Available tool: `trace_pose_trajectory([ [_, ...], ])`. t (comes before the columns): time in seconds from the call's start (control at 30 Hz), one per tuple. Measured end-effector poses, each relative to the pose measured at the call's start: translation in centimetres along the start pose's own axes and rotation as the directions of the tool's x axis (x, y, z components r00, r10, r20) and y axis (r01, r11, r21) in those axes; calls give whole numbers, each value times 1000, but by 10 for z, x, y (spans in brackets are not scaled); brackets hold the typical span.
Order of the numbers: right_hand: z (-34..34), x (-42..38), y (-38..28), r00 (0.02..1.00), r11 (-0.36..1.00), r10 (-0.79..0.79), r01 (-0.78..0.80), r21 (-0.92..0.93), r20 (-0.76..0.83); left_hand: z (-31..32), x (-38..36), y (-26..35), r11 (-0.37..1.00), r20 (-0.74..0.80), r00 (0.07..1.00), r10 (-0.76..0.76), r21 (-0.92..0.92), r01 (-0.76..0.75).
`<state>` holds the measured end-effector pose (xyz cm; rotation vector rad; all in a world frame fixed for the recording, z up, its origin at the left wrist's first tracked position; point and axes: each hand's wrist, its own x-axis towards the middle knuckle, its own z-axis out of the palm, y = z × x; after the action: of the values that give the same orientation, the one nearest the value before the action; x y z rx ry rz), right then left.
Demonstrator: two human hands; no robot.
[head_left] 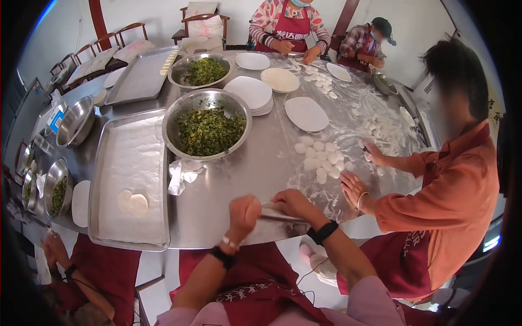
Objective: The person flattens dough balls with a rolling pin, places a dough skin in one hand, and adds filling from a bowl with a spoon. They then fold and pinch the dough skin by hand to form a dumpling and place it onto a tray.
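Observation:
Near the table's front edge, my left hand (244,216) and my right hand (293,205) are close together, both with curled fingers. Between them shows a pale piece of dough (266,205), mostly covered by the fingers. To the left, two flat round dough wrappers (132,203) lie overlapping on a paper-lined metal tray (130,157). Beyond my hands stands a large steel bowl (246,126) of chopped green filling (209,130). A crumpled white cloth (185,175) lies beside it.
A second bowl of filling (205,71), stacked white plates (250,93) and another tray (142,76) stand farther back. Right, a co-worker's hands (353,187) rest near floured dough discs (321,157). Other people work at the far side and left.

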<state>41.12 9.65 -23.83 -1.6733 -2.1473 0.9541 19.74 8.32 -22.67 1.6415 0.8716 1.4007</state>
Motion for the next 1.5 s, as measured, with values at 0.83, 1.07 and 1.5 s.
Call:
trace_pose_trajectory([
  [0.83, 19, -17, 3, 973, 999, 34, -29, 23, -228, -5, -32, 17, 999, 24, 999, 41, 31, -41],
  [1.07, 7, -22, 34, 940, 994, 112, -113, 16, -322, -7, -60, 33, 996, 113, 991, 75, 43, -81],
  [1.5, 28, -14, -12, 936, 969, 228, -192, 154, -268, -6, -60, 28, 994, 80, 995, 62, 85, -69],
])
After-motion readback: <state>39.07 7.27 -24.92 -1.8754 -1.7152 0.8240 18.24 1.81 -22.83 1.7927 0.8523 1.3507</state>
